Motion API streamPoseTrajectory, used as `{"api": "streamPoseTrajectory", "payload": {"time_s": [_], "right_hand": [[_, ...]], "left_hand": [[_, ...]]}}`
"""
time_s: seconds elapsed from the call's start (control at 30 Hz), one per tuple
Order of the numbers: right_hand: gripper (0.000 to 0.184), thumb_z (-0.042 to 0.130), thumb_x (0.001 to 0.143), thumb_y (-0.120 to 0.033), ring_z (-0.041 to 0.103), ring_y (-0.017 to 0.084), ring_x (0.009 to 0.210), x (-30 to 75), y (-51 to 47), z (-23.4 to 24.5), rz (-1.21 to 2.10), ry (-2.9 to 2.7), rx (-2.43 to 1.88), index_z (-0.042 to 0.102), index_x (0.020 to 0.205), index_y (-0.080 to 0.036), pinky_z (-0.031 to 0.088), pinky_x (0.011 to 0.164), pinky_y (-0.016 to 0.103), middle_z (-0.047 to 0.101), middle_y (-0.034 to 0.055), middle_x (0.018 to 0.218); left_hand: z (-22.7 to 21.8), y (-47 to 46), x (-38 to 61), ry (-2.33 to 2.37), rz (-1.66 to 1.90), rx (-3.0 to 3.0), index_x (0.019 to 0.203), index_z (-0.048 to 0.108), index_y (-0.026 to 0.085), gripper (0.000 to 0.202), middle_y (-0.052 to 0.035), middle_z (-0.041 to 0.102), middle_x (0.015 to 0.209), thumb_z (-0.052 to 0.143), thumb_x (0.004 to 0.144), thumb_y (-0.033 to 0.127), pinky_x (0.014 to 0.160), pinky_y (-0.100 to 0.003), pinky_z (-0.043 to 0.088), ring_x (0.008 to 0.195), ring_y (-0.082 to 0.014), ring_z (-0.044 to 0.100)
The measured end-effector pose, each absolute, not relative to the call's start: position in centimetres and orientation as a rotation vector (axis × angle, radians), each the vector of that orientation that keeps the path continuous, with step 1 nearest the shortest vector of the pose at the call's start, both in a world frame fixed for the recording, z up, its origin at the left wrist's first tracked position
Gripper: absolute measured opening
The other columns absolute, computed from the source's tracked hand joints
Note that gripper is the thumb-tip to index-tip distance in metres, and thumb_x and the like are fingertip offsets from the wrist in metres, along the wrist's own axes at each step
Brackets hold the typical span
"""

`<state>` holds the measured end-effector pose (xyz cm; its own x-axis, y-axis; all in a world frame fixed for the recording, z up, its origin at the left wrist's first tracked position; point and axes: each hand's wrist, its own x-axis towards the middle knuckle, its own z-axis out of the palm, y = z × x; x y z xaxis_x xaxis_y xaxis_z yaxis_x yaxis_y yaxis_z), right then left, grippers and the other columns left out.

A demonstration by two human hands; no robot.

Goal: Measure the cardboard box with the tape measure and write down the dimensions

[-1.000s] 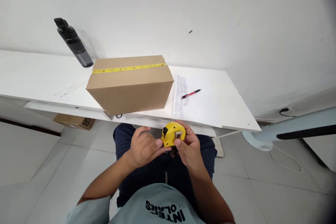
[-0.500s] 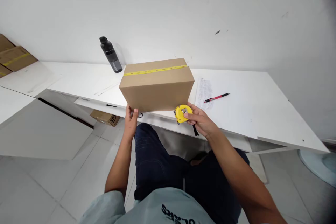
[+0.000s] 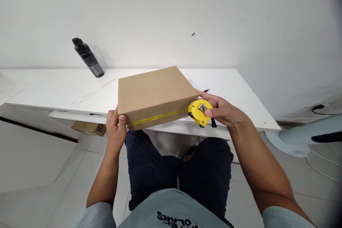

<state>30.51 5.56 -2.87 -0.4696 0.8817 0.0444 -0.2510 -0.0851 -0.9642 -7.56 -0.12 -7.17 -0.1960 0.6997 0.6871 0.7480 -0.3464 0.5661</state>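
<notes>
A brown cardboard box [image 3: 155, 91] rests on the white table [image 3: 235, 89], its near side tipped toward me. My right hand [image 3: 223, 110] grips a yellow tape measure [image 3: 199, 112] at the box's near right corner. Its yellow blade [image 3: 157, 117] runs along the box's near edge to the left corner. There my left hand [image 3: 116, 130] is closed on the corner, its thumb pressing the blade's end against the box.
A dark water bottle [image 3: 88, 58] stands at the back left by the wall. A pen tip [image 3: 205, 91] shows behind the box. A cardboard box [image 3: 88, 128] lies on the floor under the table. A fan base [image 3: 299, 135] stands at right.
The box has been turned so the plain face is on top. The tape is now drawn out along the near edge between my two hands. Earlier both hands held the case in my lap.
</notes>
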Motion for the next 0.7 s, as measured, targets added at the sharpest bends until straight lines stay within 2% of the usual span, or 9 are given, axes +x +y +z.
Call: {"api": "streamPoseTrajectory", "payload": {"time_s": [0.1, 0.2, 0.27, 0.37, 0.43, 0.53, 0.6, 0.7], "right_hand": [[0.079, 0.099, 0.059, -0.034, 0.068, 0.015, 0.069, 30.5, 6.1, -3.1, 1.586, -1.258, -0.785, 0.072, 0.132, -0.023, 0.056, 0.054, 0.024, 0.079, 0.0049, 0.099], [0.073, 0.097, 0.065, -0.038, 0.06, 0.01, 0.06, 30.0, 5.4, -3.6, 1.316, -1.134, -0.777, 0.072, 0.132, -0.026, 0.047, 0.045, 0.02, 0.074, -0.0005, 0.088], [0.065, 0.095, 0.071, -0.039, 0.066, 0.013, 0.069, 28.8, 3.7, -3.8, 1.058, -1.099, -0.728, 0.071, 0.131, -0.03, 0.054, 0.053, 0.022, 0.074, -0.0006, 0.092], [0.052, 0.09, 0.08, -0.037, 0.074, 0.017, 0.09, 25.2, -0.1, -3.9, 0.727, -1.135, -0.641, 0.072, 0.129, -0.034, 0.064, 0.072, 0.028, 0.075, 0.0015, 0.11], [0.053, 0.088, 0.083, -0.037, 0.074, 0.017, 0.092, 22.5, -2.7, -3.9, 0.6, -1.172, -0.604, 0.07, 0.133, -0.034, 0.065, 0.075, 0.027, 0.074, 0.0021, 0.115], [0.066, 0.09, 0.081, -0.04, 0.073, 0.017, 0.091, 19.5, -4.9, -4.2, 0.373, -1.167, -0.573, 0.064, 0.141, -0.033, 0.065, 0.074, 0.027, 0.07, 0.0032, 0.118], [0.074, 0.091, 0.079, -0.039, 0.071, 0.016, 0.088, 18.4, -5.1, -4.4, 0.198, -1.115, -0.578, 0.06, 0.146, -0.032, 0.064, 0.071, 0.027, 0.067, 0.0036, 0.118], [0.084, 0.093, 0.077, -0.035, 0.069, 0.016, 0.08, 18.3, -4.7, -4.3, 0.047, -1.118, -0.605, 0.053, 0.152, -0.031, 0.063, 0.062, 0.027, 0.066, 0.0028, 0.109]], "left_hand": [[-7.0, -0.6, -7.0, -1.757, -1.547, -1.936, 0.112, 0.075, 0.019, 0.066, -0.0033, 0.057, 0.081, 0.04, 0.102, 0.073, 0.07, -0.031, 0.047, 0.079, -0.0184, 0.057], [-6.0, -2.2, -6.3, -1.625, -1.508, -1.867, 0.125, 0.073, 0.019, 0.057, -0.0089, 0.065, 0.098, 0.045, 0.104, 0.064, 0.078, -0.034, 0.052, 0.09, -0.0204, 0.063], [-4.5, -3.5, -5.4, -1.398, -1.475, -1.824, 0.13, 0.071, 0.02, 0.052, -0.0117, 0.068, 0.105, 0.05, 0.104, 0.06, 0.083, -0.037, 0.054, 0.098, -0.023, 0.066], [-1.1, -4.6, -3.1, -0.935, -1.229, -2.089, 0.136, 0.066, 0.022, 0.053, -0.0115, 0.074, 0.109, 0.07, 0.095, 0.056, 0.089, -0.039, 0.058, 0.101, -0.0245, 0.07], [1.4, -4.6, -1.3, -0.663, -1.016, -2.292, 0.129, 0.068, 0.023, 0.047, -0.0091, 0.078, 0.112, 0.082, 0.088, 0.042, 0.092, -0.039, 0.06, 0.101, -0.0229, 0.073], [4.2, -3.7, 0.5, -0.382, -0.903, -2.34, 0.11, 0.071, 0.025, 0.024, -0.0048, 0.081, 0.109, 0.08, 0.088, 0.021, 0.082, -0.033, 0.06, 0.098, -0.0191, 0.076], [5.3, -2.7, 0.8, -0.276, -0.874, -2.321, 0.104, 0.07, 0.025, 0.019, -0.0038, 0.082, 0.109, 0.077, 0.088, 0.017, 0.077, -0.031, 0.059, 0.097, -0.0178, 0.076], [6.4, 0.0, 0.0, -0.29, -0.87, -2.337, 0.106, 0.065, 0.027, 0.019, 0.0003, 0.081, 0.106, 0.075, 0.09, 0.02, 0.082, -0.033, 0.059, 0.093, -0.0164, 0.075]]}}
